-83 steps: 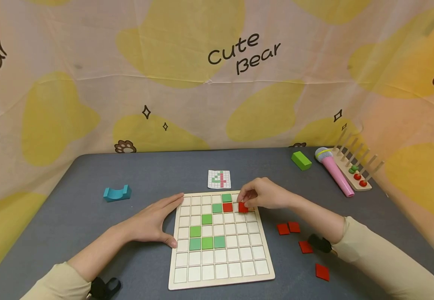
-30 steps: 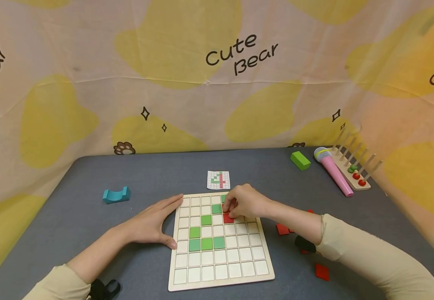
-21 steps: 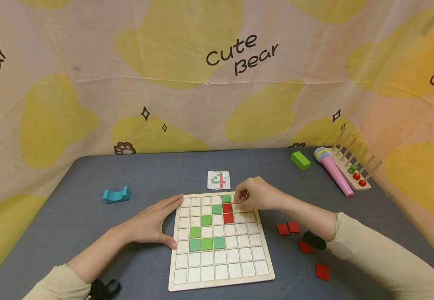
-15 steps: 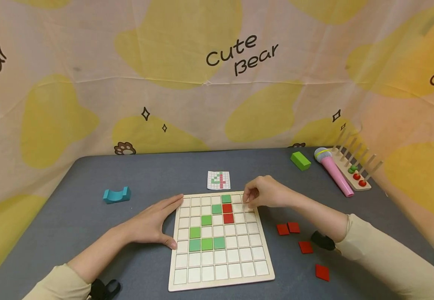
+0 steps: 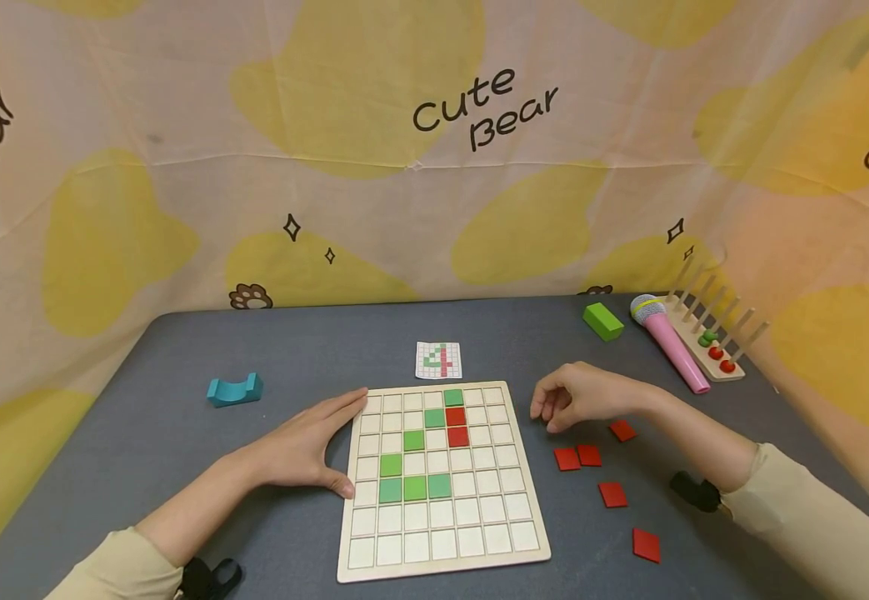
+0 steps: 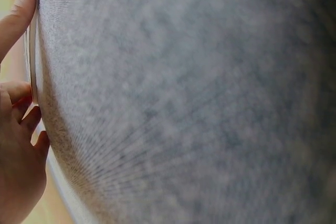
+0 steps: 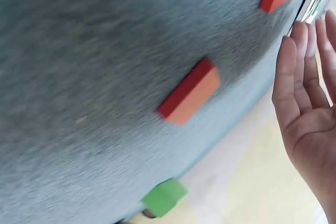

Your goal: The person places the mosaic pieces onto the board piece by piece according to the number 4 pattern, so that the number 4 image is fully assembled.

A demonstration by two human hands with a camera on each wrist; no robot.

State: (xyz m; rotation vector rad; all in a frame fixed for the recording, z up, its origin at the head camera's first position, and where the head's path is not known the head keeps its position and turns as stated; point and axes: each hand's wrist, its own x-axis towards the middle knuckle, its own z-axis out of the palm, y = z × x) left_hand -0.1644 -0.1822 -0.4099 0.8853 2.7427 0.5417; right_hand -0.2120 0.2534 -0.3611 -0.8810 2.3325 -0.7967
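Observation:
A pale wooden grid board (image 5: 471,539) lies in the middle of the table, bearing several green tiles (image 5: 414,440) in a stepped line and two red tiles (image 5: 456,426) in one column. My left hand (image 5: 295,446) rests against its left edge, fingers and thumb stretched apart. In the left wrist view the thumb (image 6: 21,14) touches the board's side. Off the board's right edge, my right hand (image 5: 591,393) hovers with loosely bent fingers and holds nothing. Several loose red squares (image 5: 613,495) lie under and in front of it; the right wrist view shows one red square (image 7: 191,95) nearby.
Behind the board lies a small pattern card (image 5: 438,361) with a green and red figure 4. A blue curved block (image 5: 235,390) sits left; a green block (image 5: 602,322), pink toy microphone (image 5: 670,343) and peg stand (image 5: 730,373) with beads stand back right. A printed cloth hangs behind.
A second red tile came to lie below the first on the board, released by my right hand. That hand then drew back to the right, off the board. The left hand stayed put.

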